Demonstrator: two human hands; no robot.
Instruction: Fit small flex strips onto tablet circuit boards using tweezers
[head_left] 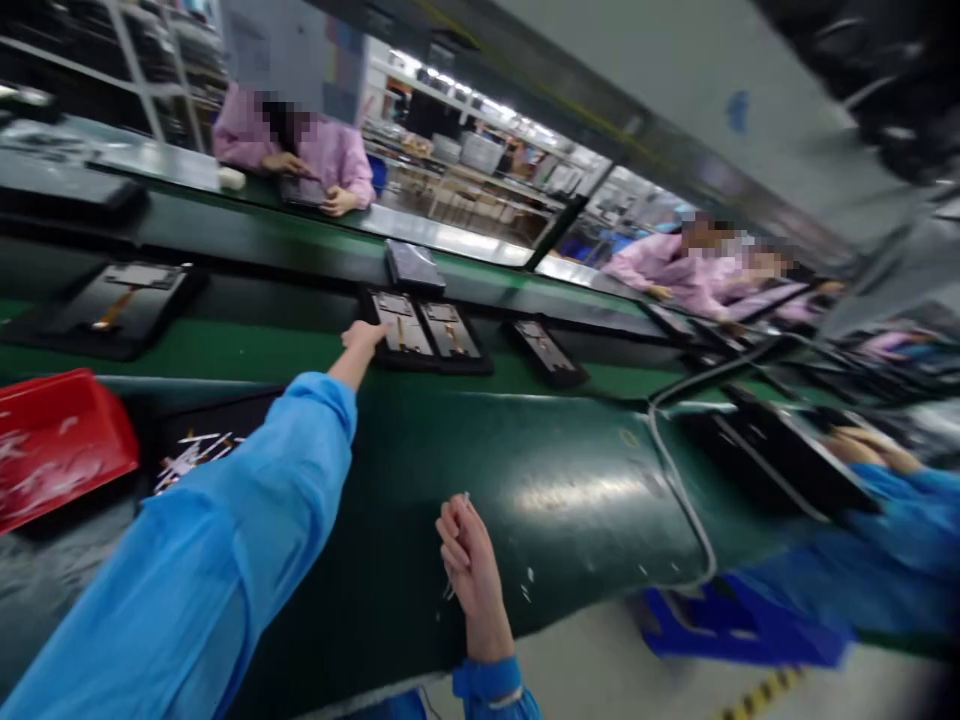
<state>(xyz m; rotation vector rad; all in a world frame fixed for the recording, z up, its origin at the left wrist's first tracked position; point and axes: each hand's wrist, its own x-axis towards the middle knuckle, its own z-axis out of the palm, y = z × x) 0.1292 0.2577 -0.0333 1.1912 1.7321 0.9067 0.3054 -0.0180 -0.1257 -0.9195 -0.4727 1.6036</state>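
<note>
My left hand (364,340) reaches out over the green conveyor and is closed on the left edge of a black tray (397,358). In that tray lies a flat silver device panel (405,325) with an orange ribbon strip. A second, similar panel (451,330) lies directly beside it, and a grey block (415,267) sits just behind. Nearer to me, above the dark green bench, my right hand (469,555) is closed. Thin white bits show at its fingers, too small to name.
More black trays with panels lie on the conveyor, one at the left (112,310) and one at the right (546,352). A red bin (64,445) stands left, near thin white strips (196,455). A grey cable (675,470) crosses the bench; co-workers sit opposite and at right.
</note>
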